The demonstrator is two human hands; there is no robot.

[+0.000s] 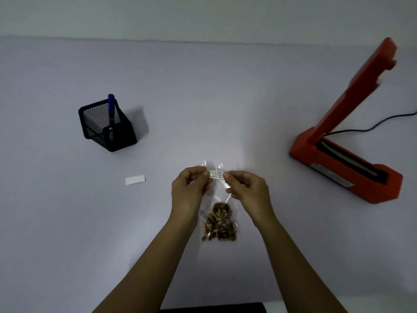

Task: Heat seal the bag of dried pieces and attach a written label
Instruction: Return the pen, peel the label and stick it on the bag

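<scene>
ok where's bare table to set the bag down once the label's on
Widest bare stretch: between the pen holder and the heat sealer. Also near left, below the white strip. Crowded at centre: left hand and right hand pinch the label over the bag.

dim, soft picture; pen holder (107,125) casts a rightward shadow.

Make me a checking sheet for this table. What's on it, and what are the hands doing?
Surface: pale table, plain.
Job's things: clear bag of dried pieces lies flat; written label held over its top; red heat sealer at right, arm raised.
Clutter: black mesh holder with blue pen; blank white strip.
Hands: left hand and right hand each pinch a label end.
Cables: black cable runs from the sealer off right.
Surroundings: pale wall behind.
</scene>
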